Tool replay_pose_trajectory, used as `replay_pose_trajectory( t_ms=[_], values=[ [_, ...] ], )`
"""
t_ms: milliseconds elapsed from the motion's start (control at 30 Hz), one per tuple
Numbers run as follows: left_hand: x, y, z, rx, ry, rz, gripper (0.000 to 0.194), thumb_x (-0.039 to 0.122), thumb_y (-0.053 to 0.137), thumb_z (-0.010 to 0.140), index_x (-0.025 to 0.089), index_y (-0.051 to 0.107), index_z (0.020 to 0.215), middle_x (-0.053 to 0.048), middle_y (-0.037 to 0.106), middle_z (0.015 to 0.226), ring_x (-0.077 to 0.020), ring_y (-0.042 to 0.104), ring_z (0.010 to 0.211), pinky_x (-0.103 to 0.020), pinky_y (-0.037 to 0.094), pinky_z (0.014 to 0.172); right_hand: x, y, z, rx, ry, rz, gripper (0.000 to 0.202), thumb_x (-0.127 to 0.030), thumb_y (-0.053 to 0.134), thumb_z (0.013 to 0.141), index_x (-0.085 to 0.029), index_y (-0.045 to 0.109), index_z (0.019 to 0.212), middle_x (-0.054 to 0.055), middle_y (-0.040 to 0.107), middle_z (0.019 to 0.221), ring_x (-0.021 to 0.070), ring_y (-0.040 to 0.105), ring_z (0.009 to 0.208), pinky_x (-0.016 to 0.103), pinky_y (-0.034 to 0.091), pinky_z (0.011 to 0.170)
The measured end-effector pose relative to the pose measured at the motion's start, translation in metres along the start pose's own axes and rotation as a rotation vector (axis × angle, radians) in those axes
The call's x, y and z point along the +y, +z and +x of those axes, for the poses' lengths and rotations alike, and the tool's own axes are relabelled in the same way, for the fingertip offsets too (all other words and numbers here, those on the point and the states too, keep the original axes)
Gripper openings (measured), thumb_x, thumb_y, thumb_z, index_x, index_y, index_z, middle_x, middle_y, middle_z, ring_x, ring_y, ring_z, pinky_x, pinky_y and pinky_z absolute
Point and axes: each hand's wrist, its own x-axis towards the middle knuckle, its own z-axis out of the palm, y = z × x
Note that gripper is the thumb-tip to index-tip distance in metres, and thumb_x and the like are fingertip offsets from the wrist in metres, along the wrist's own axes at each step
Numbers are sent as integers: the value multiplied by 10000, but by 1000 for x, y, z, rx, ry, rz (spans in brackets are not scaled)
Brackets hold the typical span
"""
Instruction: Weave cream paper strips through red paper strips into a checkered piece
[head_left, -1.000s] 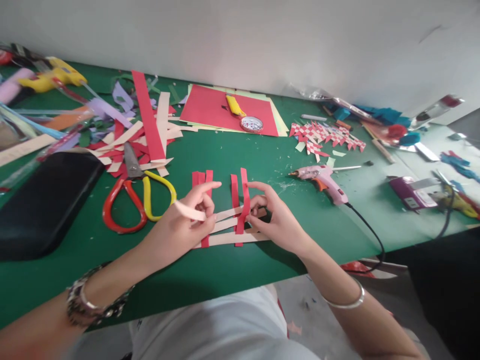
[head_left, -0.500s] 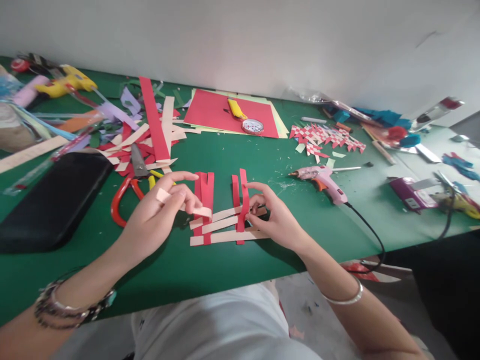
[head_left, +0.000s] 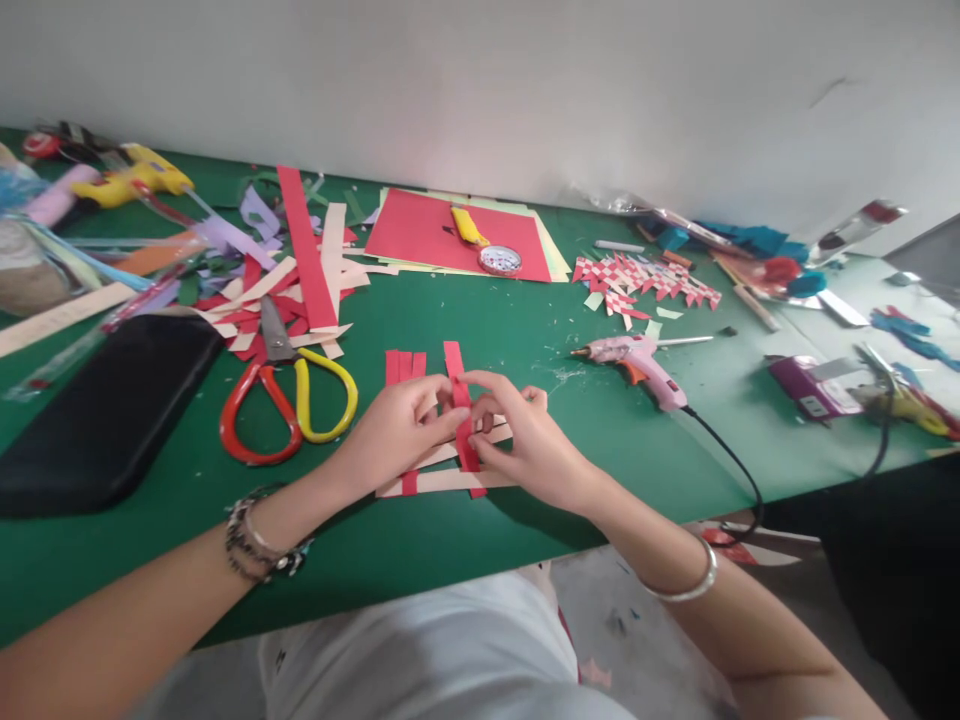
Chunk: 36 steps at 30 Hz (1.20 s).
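Observation:
A small lattice of red and cream paper strips lies on the green table in front of me. My right hand (head_left: 529, 435) pinches an upright red paper strip (head_left: 466, 455) on the lattice's right side, lifting part of it. From the left, my left hand (head_left: 401, 425) reaches over the weave, thumb and fingers closed on a paper strip against that red one. Its fingers mostly hide what they grip. More red strips (head_left: 405, 365) stick out behind the left hand, and a cream strip (head_left: 442, 482) crosses along the near edge.
Scissors with red and yellow handles (head_left: 326, 395) and a black case (head_left: 105, 410) lie left. Paper scraps (head_left: 281, 295) are piled behind. A red sheet (head_left: 420, 230) holds a yellow cutter (head_left: 469, 225) and a round tin (head_left: 500, 261). A pink glue gun (head_left: 637, 362) with its cord is right.
My left hand has moved right, from the lattice's left side to the upright red strip, meeting my right hand. The red strip has shifted slightly left. The scissors' yellow handle is now uncovered.

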Motion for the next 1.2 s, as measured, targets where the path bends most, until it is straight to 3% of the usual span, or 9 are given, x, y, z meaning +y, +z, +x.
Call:
replay_pose_trajectory(
  t_ms=[167,333,600,833,933,1033,1133,1200],
  values=[
    [0,-2,-2,2,-7,-98,242,409,498,796,194,531,689,71,467,512,-94,395,450,-205,317,442,9,-14,1,69,28,-101,417,-154,490,852,-213,371,1248,24,627,968,159,596,911,371,297,901],
    [1,-1,-5,-54,-80,-222,216,386,494,818,216,459,689,114,342,405,-87,349,348,-209,328,419,19,-21,6,-48,9,-334,335,-155,568,826,-194,489,1150,95,615,1127,254,546,1077,394,307,881],
    [-1,0,-6,-64,-40,-220,213,373,486,821,218,439,682,116,268,407,-88,295,352,-216,242,392,19,-21,14,-144,-49,-355,325,1,464,807,-161,563,1071,72,603,1029,177,580,913,321,288,791],
    [-4,-1,-3,-20,23,-67,254,388,488,799,199,469,631,61,383,538,-100,364,462,-218,277,436,9,-19,21,22,-201,-586,249,-17,416,857,-168,603,792,33,607,910,150,514,829,350,203,801],
    [-4,-3,-1,7,34,-9,270,403,499,757,196,467,587,48,400,569,-103,376,486,-221,296,450,3,-19,28,72,-285,-611,268,-44,407,887,-180,613,783,37,598,949,151,494,845,339,199,766],
    [-4,-4,-2,-34,-24,-33,260,428,486,762,190,545,678,55,417,538,-110,387,478,-226,307,452,1,-19,33,78,-334,-619,280,-68,399,908,-188,614,774,37,602,955,155,490,848,340,199,763],
    [-5,-5,-3,-75,-64,-82,282,446,489,782,181,582,755,57,462,517,-114,408,465,-229,327,456,5,-18,37,79,-307,-579,241,-82,432,892,-192,612,776,36,614,966,162,509,864,347,208,780],
    [-5,-5,-4,-80,-48,-106,263,433,499,793,188,585,752,64,470,499,-111,411,452,-224,332,453,10,-16,39,85,-251,-519,200,-72,457,861,-193,613,893,48,621,1021,178,528,911,350,228,804]
  ],
)
